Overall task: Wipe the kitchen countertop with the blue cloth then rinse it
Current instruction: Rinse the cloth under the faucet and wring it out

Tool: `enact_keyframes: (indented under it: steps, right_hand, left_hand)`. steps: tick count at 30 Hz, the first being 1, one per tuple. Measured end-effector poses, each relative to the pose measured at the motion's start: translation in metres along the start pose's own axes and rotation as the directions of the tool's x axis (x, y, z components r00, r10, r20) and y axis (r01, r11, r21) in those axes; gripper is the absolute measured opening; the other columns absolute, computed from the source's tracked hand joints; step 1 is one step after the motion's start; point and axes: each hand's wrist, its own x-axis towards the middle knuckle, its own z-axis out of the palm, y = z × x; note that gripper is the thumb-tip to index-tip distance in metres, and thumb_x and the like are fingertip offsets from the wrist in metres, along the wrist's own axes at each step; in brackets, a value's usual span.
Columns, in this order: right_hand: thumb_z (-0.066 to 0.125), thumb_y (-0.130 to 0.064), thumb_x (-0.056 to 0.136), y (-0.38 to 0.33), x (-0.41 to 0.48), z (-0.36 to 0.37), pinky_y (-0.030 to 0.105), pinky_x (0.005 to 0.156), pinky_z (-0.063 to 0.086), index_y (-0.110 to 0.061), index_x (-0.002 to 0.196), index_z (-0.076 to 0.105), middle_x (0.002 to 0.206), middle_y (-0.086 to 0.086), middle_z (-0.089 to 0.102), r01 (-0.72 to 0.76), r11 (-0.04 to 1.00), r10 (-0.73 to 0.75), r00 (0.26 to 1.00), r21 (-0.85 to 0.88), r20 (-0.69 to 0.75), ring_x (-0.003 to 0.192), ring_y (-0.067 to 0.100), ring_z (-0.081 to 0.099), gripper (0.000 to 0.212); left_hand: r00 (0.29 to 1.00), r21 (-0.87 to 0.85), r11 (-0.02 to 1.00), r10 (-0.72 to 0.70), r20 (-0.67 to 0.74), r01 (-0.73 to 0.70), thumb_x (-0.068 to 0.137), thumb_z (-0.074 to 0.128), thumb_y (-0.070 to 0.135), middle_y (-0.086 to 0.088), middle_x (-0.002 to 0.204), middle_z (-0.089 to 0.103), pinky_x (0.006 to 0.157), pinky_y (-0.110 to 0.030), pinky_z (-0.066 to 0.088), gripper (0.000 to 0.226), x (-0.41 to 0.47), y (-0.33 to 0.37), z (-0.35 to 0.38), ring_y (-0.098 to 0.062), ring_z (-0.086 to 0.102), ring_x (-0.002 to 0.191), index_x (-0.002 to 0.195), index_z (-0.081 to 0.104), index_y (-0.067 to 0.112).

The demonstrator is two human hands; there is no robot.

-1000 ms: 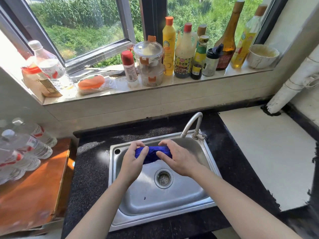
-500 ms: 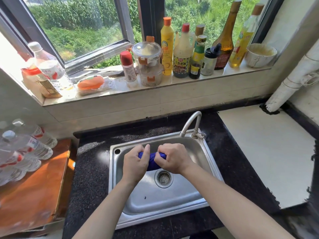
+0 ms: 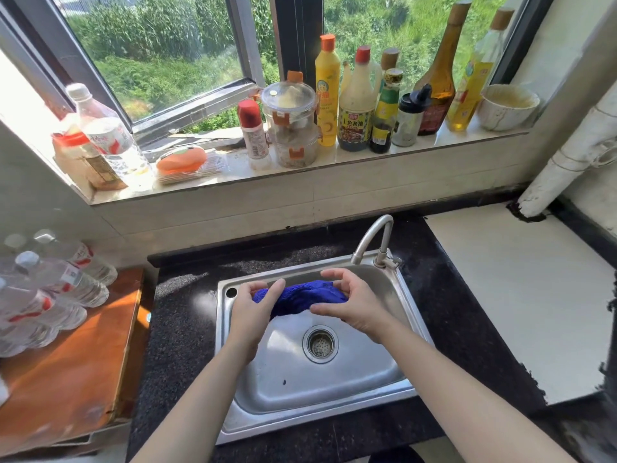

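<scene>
Blue cloth [image 3: 300,297] bunched over sink [image 3: 221,362], far side of drain [image 3: 320,344], below tap [image 3: 374,235]; ends pinched by left hand [image 3: 250,312] and right hand [image 3: 354,305], presumably keeping runoff inside basin.

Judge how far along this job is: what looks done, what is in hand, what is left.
Done, seemingly: wiping, since the blue cloth is off the countertop and over the sink. In hand: the left hand and right hand both grip the cloth, bunched between them. Left: no water shows at the tap, so rinsing may need finishing.
</scene>
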Motion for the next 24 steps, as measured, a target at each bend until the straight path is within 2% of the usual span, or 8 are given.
enact_keyframes:
  steps: [3, 10, 13, 15, 18, 20, 22, 24]
  right_hand:
    - [0.090, -0.009, 0.071, 0.001, -0.003, 0.004, 0.025, 0.087, 0.056, -0.020, 0.120, 0.064, 0.112, 0.008, 0.071, 0.028, 0.996, -0.023, 0.997, 0.080, -0.070, 0.098, 0.017, 0.072, 0.057]
    - [0.072, -0.013, 0.088, -0.005, 0.000, 0.028, 0.035, 0.096, 0.054, -0.019, 0.122, 0.063, 0.114, 0.006, 0.072, 0.108, 0.964, -0.051, 0.972, 0.241, -0.231, 0.104, 0.019, 0.068, 0.036]
    - [0.063, -0.005, 0.086, -0.012, 0.000, 0.035, 0.033, 0.079, 0.058, -0.016, 0.115, 0.064, 0.106, 0.013, 0.069, 0.131, 0.930, -0.036, 0.962, 0.342, -0.271, 0.090, 0.017, 0.067, 0.031]
    - [0.061, -0.013, 0.079, -0.013, 0.001, 0.037, 0.037, 0.078, 0.058, -0.016, 0.110, 0.065, 0.104, 0.016, 0.069, 0.159, 0.939, -0.055, 0.945, 0.307, -0.321, 0.090, 0.022, 0.066, 0.032]
    - [0.073, -0.035, 0.076, -0.016, 0.000, 0.045, 0.039, 0.084, 0.057, -0.021, 0.101, 0.064, 0.098, 0.009, 0.071, 0.200, 0.957, -0.111, 0.920, 0.208, -0.375, 0.091, 0.025, 0.067, 0.030]
    - [0.081, -0.040, 0.077, -0.019, 0.001, 0.049, 0.031, 0.074, 0.055, -0.018, 0.090, 0.059, 0.080, -0.005, 0.068, 0.204, 0.960, -0.114, 0.909, 0.190, -0.401, 0.073, 0.017, 0.063, 0.033]
    - [0.083, -0.030, 0.081, -0.025, 0.003, 0.051, 0.029, 0.064, 0.049, -0.017, 0.080, 0.053, 0.067, -0.011, 0.057, 0.204, 0.951, -0.087, 0.898, 0.232, -0.432, 0.063, 0.013, 0.053, 0.032]
    - [0.079, -0.015, 0.085, -0.029, 0.009, 0.053, 0.032, 0.067, 0.050, -0.016, 0.079, 0.053, 0.077, -0.004, 0.059, 0.208, 0.908, -0.018, 0.887, 0.364, -0.462, 0.069, 0.015, 0.055, 0.027]
  left_hand:
    - [0.996, -0.025, 0.999, -0.038, 0.080, 0.040, 0.073, 0.079, 0.059, -0.006, 0.101, 0.074, 0.085, -0.038, 0.057, 0.054, 0.008, -0.003, -0.002, -0.025, 0.071, 0.096, 0.107, 0.070, 0.019]
    - [0.968, -0.107, 0.982, -0.127, 0.217, 0.153, 0.097, 0.059, 0.042, -0.004, 0.098, 0.072, 0.074, -0.037, 0.056, 0.025, 0.001, 0.012, 0.011, -0.018, 0.067, 0.085, 0.100, 0.062, 0.017]
    - [0.959, -0.058, 0.972, -0.212, 0.186, 0.226, 0.095, 0.047, 0.060, -0.004, 0.103, 0.075, 0.080, -0.048, 0.060, 0.047, 0.000, 0.017, 0.015, -0.025, 0.074, 0.087, 0.111, 0.061, 0.018]
    - [0.962, -0.111, 0.962, -0.234, 0.143, 0.251, 0.095, 0.043, 0.064, -0.007, 0.098, 0.077, 0.073, -0.051, 0.062, 0.053, -0.003, 0.023, 0.015, -0.029, 0.075, 0.081, 0.109, 0.061, 0.017]
    - [0.956, -0.186, 0.938, -0.288, 0.059, 0.294, 0.093, 0.039, 0.070, -0.004, 0.087, 0.077, 0.061, -0.038, 0.060, 0.055, -0.007, 0.032, 0.020, -0.025, 0.073, 0.072, 0.096, 0.062, 0.019]
    - [0.972, -0.146, 0.963, -0.233, -0.022, 0.227, 0.093, 0.039, 0.068, -0.002, 0.075, 0.071, 0.052, -0.028, 0.047, 0.053, -0.007, 0.031, 0.024, -0.023, 0.062, 0.063, 0.084, 0.059, 0.019]
    - [0.994, -0.081, 0.995, -0.069, -0.085, 0.062, 0.097, 0.047, 0.054, 0.000, 0.066, 0.058, 0.052, -0.029, 0.037, 0.042, -0.008, 0.025, 0.029, -0.022, 0.049, 0.062, 0.076, 0.052, 0.018]
    - [0.989, 0.004, 0.996, 0.089, -0.120, -0.089, 0.098, 0.054, 0.040, 0.004, 0.066, 0.053, 0.059, -0.033, 0.039, 0.033, -0.011, 0.019, 0.031, -0.018, 0.046, 0.065, 0.079, 0.050, 0.014]
